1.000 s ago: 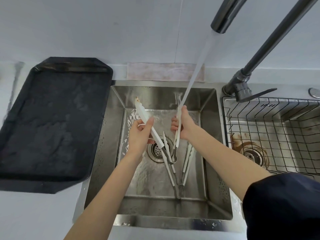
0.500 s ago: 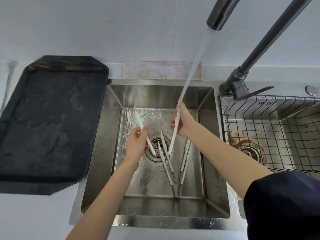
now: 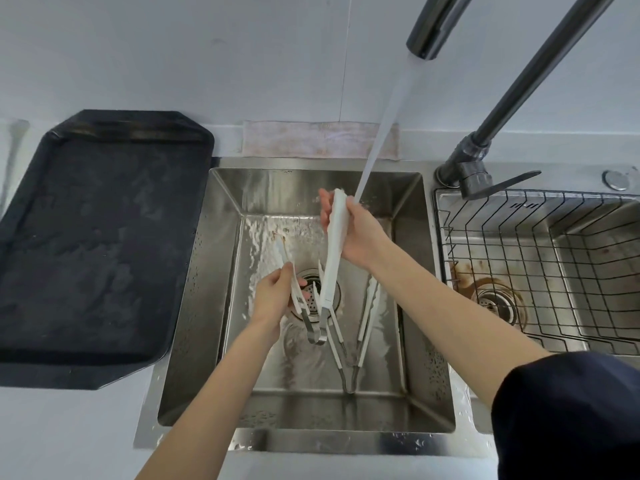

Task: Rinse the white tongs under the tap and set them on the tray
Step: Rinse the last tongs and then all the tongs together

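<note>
White tongs (image 3: pixel 331 268) with a metal hinge hang spread open over the sink drain. My right hand (image 3: pixel 356 230) grips the wide right arm near its tip, where the water stream from the tap (image 3: pixel 433 26) lands. My left hand (image 3: pixel 275 299) grips the thinner left arm lower down, hinge pointing down. The black tray (image 3: pixel 97 244) lies on the counter to the left of the sink.
A second pair of white tongs (image 3: pixel 360 327) lies in the steel sink (image 3: pixel 194 306) to the right of the drain. A wire basket (image 3: pixel 540 268) sits in the right basin. The tap lever (image 3: pixel 498 183) stands behind it.
My right hand has risen with its tong arm, turning the flat side up into the stream. My left hand has dropped lower towards the drain.
</note>
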A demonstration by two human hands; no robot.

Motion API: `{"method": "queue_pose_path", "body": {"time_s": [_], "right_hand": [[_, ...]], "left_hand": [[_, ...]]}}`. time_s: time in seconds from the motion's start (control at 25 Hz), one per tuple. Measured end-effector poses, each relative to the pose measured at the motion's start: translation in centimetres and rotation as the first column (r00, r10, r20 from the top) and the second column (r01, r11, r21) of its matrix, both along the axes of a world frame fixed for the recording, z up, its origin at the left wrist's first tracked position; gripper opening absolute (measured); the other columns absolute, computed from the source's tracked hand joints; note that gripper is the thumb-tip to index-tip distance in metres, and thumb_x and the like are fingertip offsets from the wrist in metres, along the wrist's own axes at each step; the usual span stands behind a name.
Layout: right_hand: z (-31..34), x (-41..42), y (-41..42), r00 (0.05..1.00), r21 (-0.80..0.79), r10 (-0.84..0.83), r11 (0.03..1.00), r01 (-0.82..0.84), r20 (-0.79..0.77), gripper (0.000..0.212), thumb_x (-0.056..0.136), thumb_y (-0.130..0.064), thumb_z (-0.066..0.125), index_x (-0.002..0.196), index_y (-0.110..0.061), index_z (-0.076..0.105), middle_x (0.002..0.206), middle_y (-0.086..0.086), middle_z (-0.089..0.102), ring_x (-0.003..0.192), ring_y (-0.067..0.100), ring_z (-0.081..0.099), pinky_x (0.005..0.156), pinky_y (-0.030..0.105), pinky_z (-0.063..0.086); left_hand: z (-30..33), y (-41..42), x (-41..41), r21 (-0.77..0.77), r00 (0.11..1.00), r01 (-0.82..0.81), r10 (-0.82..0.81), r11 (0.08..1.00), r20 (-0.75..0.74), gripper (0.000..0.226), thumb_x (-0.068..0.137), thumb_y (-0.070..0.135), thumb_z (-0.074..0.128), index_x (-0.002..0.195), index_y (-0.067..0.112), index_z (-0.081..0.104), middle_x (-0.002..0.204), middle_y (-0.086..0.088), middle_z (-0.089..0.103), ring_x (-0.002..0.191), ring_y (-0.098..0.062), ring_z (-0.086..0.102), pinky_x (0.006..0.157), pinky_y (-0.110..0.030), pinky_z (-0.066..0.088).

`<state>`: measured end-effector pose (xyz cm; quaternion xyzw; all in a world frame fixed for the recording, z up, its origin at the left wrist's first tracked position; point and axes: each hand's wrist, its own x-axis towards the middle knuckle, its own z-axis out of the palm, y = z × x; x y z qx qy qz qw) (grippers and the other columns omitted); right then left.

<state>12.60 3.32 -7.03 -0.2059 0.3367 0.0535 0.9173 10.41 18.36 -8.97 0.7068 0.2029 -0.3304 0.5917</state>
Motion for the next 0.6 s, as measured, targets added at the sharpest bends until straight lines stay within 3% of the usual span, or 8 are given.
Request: {"method": "queue_pose_path", "body": {"time_s": [0.16,0.32,0.48,0.52,0.6], "right_hand": [[-0.3,-0.5,-0.4,0.993,-0.064,-0.029,0.998,0.022,-0.115,0.042,0.099,-0.033,0.038,0.075,-0.010,0.063,0.056,0.000,0.062,0.045,0.009,0.058,0.046,0.017,0.052],[-0.5,-1.7,-0.9,0.964,-0.250,-0.053,0.968,-0.015,-0.261,0.035,0.099,-0.038,0.035,0.094,-0.014,0.059,0.071,0.000,0.063,0.065,0.011,0.060,0.064,0.026,0.049],[-0.5,-2.9,-1.4,0.955,-0.269,-0.049,0.962,-0.034,-0.293,0.050,0.099,-0.044,0.024,0.135,-0.015,0.046,0.120,0.006,0.063,0.116,0.021,0.058,0.097,0.037,0.039],[-0.3,-3.3,-1.5,0.958,-0.269,-0.039,0.962,-0.040,-0.284,0.051,0.099,-0.045,0.025,0.136,-0.016,0.044,0.127,0.008,0.060,0.122,0.023,0.055,0.100,0.039,0.038],[0.2,-4.2,-1.3,0.964,-0.315,-0.001,0.945,-0.086,-0.265,0.040,0.098,-0.043,0.032,0.126,-0.019,0.048,0.117,0.008,0.061,0.114,0.023,0.057,0.100,0.043,0.040]], "left_hand": [[0.6,-0.5,0.2,-0.054,0.998,0.056,-0.056,0.997,0.011,0.024,0.098,0.024,0.040,0.097,0.008,0.057,0.075,0.005,0.067,0.039,0.000,0.062,0.042,-0.017,0.050],[0.7,-1.1,0.2,-0.078,0.996,0.065,-0.060,0.995,0.061,0.021,0.096,0.025,0.046,0.105,0.010,0.059,0.092,-0.002,0.068,0.048,-0.003,0.066,0.039,-0.011,0.047],[0.9,-1.2,0.7,-0.088,0.990,0.060,-0.049,0.994,0.129,0.043,0.092,0.022,0.055,0.133,0.014,0.045,0.083,0.006,0.068,0.064,-0.005,0.068,0.048,-0.013,0.052],[0.8,-1.2,0.7,-0.076,0.988,0.073,-0.062,0.994,0.143,0.044,0.092,0.022,0.055,0.134,0.014,0.044,0.083,0.006,0.067,0.062,-0.002,0.068,0.047,-0.012,0.052],[0.7,-1.5,0.7,-0.075,0.987,0.091,-0.080,0.993,0.139,0.043,0.093,0.022,0.053,0.134,0.013,0.044,0.086,0.005,0.068,0.067,-0.007,0.068,0.048,-0.013,0.053]]}}
